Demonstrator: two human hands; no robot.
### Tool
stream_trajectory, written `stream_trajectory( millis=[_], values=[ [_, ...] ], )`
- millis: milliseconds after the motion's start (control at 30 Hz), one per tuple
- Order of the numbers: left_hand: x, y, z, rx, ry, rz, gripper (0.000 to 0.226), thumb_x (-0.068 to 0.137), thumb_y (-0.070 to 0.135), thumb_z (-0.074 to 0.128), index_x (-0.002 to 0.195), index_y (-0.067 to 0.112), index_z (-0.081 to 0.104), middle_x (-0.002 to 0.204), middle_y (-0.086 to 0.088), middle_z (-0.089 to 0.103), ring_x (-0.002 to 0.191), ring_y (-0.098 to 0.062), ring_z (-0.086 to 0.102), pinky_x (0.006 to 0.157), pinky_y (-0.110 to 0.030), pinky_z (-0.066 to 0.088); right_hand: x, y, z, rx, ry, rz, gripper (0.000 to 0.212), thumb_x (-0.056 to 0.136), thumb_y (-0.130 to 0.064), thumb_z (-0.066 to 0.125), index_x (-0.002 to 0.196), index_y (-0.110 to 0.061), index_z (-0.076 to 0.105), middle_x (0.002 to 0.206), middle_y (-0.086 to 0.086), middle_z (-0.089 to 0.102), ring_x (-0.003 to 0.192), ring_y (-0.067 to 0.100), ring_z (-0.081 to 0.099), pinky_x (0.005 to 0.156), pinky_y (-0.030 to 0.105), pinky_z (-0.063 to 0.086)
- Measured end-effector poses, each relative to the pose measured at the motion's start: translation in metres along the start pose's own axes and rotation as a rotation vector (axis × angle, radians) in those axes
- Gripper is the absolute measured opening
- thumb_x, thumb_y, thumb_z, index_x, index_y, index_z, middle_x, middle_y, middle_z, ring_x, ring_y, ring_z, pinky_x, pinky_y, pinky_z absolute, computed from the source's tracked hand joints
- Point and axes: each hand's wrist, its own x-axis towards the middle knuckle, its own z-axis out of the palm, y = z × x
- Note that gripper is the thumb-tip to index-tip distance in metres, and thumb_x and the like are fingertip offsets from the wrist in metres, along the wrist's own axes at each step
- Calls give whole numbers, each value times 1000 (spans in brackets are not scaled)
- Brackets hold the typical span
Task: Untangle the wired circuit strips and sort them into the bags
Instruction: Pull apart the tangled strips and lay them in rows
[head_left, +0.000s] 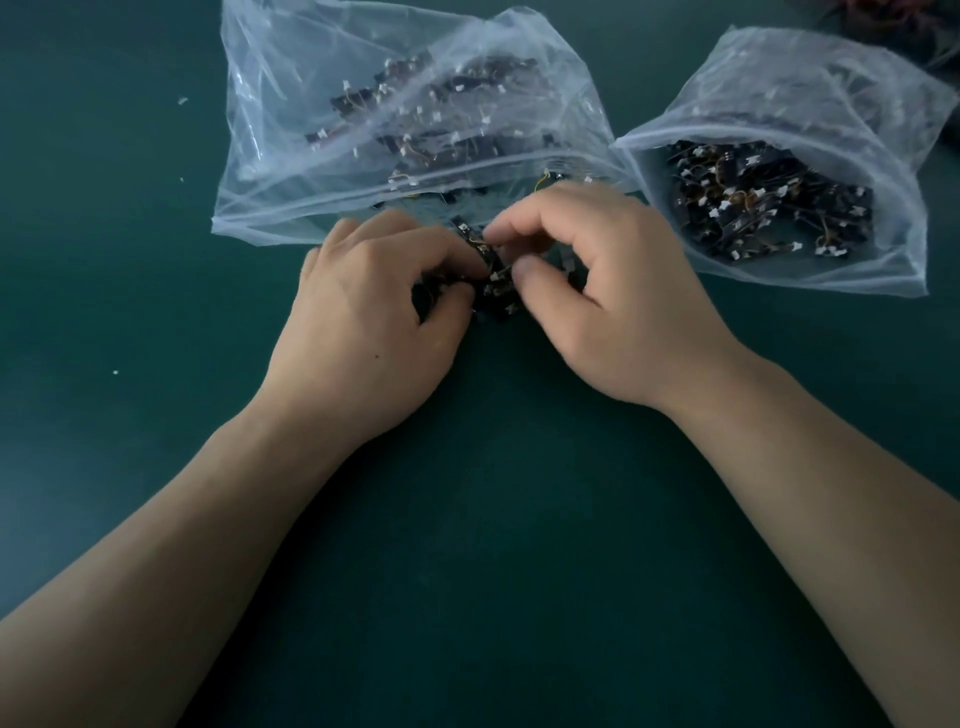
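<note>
two hands on one clump of strips

both hands meet over a small dark clump of wired strips (493, 291) that lies on the green table (493, 519), just in front of the mouth of the left bag (270, 130). the left hand (374, 322) is curled tight, knuckles up, its fingers folded down onto the left side of the clump and its thumb (449, 297) pressed in against it. the right hand (597, 296) is more loosely curled: its thumb (524, 270) and forefinger (501, 228) close in a pinch on the top right of the clump, where a thin wire and small white plugs show, and the other fingers arch over behind. how much of the clump lies under the left palm cannot be told, as the hand covers it.

the left bag is clear plastic, lying flat with its open edge toward the person, and holds dark strips (441, 104) with white plugs seen through the film. the right hand's knuckles overlap its near right corner. the right bag (831, 275) lies beside it, close to the right hand, mouth gaping toward the person, with a denser heap of strips (753, 208) inside. a few white specks (115, 372) lie on the table at left. a blurred reddish tangle (893, 21) sits at the top right corner, behind the right bag.
</note>
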Motion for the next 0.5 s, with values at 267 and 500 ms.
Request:
stream_trajectory(
  millis=[267, 500],
  values=[
    [-2, -1, 1, -23, -28, 17, 22, 92, 24, 66, 108, 36, 75, 92, 10, 65, 87, -15, 60, 77, -42, 53, -4, -3, 1, -199, -27, -17, 27, 89, -13, 67, 115, -19, 74, 104, -6, 69, 105, 21, 58, 98, 42, 44],
    [-1, 0, 2, -28, -8, -21, 22, 93, 20, 67, 108, 33, 75, 92, 12, 65, 85, -6, 56, 77, -25, 47, -31, 1, -6, -287, -59, 95, 41, 95, -36, 66, 135, -28, 66, 146, -5, 49, 140, 20, 40, 115, 33, 22]
  ],
)
